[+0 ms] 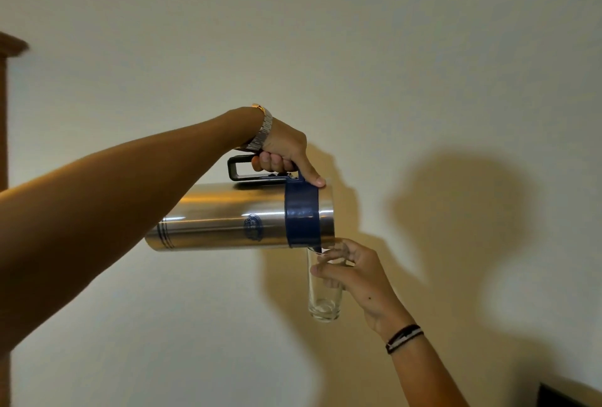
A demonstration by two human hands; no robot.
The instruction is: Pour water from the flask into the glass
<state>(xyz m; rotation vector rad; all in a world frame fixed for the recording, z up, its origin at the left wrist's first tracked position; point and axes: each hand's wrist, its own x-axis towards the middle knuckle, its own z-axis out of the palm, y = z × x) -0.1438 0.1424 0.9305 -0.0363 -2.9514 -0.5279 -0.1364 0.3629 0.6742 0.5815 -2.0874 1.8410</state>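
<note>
Left hand [283, 152] grips the steel flask [234, 216], blue logo unreadable, tipped over the glass [324, 289] right hand [355, 273] holds.

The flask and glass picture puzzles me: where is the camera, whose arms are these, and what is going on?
The camera sits on a person's head, looking out at their own arms against a plain wall; no table shows. The left hand, with a wristwatch, grips the handle of a steel flask tipped nearly level. Its blue spout end sits over a tall clear glass, which the right hand holds near the rim. The glass looks almost empty; I cannot make out any stream.
</note>
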